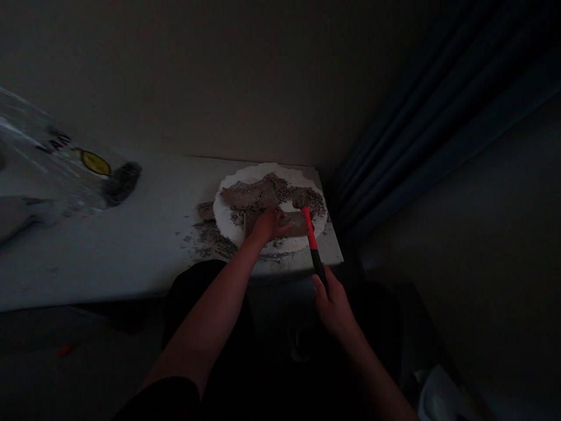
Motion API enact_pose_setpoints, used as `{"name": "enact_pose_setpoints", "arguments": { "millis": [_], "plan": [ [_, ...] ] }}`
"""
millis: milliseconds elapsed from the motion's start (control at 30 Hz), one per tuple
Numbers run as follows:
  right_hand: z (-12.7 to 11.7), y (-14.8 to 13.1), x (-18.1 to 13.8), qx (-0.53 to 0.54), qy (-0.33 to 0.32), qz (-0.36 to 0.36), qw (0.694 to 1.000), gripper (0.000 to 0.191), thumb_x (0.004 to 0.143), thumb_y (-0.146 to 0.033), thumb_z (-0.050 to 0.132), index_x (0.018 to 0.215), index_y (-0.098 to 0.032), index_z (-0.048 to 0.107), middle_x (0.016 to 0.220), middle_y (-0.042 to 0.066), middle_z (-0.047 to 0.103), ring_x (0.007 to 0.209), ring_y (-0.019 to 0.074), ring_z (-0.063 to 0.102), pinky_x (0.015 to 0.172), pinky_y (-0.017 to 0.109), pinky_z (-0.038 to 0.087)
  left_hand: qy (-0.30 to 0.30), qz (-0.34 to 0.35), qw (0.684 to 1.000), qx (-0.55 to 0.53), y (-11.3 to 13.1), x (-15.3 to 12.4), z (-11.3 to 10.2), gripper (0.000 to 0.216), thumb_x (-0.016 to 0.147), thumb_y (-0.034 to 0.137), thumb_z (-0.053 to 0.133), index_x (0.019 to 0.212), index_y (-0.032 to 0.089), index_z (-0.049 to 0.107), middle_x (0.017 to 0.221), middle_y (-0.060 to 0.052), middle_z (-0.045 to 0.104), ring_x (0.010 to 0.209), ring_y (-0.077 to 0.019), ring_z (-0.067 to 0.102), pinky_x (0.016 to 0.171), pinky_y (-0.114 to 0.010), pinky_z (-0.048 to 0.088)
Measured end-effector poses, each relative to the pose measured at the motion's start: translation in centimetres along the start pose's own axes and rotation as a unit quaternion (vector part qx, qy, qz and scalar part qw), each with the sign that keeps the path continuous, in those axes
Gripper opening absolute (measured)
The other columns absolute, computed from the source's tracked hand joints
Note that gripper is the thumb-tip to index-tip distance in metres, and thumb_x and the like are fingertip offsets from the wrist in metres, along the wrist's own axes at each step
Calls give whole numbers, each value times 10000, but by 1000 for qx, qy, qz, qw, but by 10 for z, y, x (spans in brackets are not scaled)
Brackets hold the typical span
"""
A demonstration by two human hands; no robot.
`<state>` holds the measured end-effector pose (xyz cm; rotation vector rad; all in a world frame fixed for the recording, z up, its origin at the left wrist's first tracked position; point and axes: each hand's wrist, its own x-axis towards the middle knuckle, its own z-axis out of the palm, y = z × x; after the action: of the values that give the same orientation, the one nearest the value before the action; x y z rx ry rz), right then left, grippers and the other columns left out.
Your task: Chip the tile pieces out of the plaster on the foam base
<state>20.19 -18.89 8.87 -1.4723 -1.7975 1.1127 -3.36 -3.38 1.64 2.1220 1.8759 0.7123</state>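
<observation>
My right hand [332, 298] is closed round the black end of a hammer [311, 231] with a red and black handle. The hammer's grey, dusty head lies over crumbled brown bits at the right of a white mat [225, 225] with a scalloped rim. My left hand [268, 224] holds a brown, rough-textured slab [298, 225] near the mat's front, its thumb pointing right. Behind it lies a second brown textured slab [249, 196], with loose crumbs around it. Dim light hides what the slabs are made of.
The white table [153, 234] carries scattered dark crumbs [210, 240] and a small brown piece [205, 211] left of the mat. Further left lies a clear plastic bag [65, 158] with a yellow mark and dark contents. A wall stands behind; a dark curtain [438, 117] hangs at right.
</observation>
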Motion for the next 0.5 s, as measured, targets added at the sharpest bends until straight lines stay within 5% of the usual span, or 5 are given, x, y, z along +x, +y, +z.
{"name": "enact_pose_setpoints", "arguments": {
  "millis": [200, 500],
  "plan": [
    [14, 12, 12, -8, -17, -8, 1000, 404, 962, -371, 426, 1244, -124, 578, 1001, 104, 689, 883, 212, 640, 810, 322, 484, -46, 25, 994, 93, 2, -20, -16, 725, 713, 660, 661, 1265, 192, 618, 1350, -171, 533, 1316, -374, 397, 1054, -473, 371],
    [25, 22, 2, 8, 13, -6, 1000, 407, 949, -400, 450, 1232, -148, 599, 866, 70, 677, 786, 202, 629, 684, 287, 488, -86, 26, 991, 94, -2, -25, -20, 856, 702, 674, 657, 1399, 208, 483, 1456, -127, 471, 1367, -331, 374, 1117, -434, 332]
  ]
}}
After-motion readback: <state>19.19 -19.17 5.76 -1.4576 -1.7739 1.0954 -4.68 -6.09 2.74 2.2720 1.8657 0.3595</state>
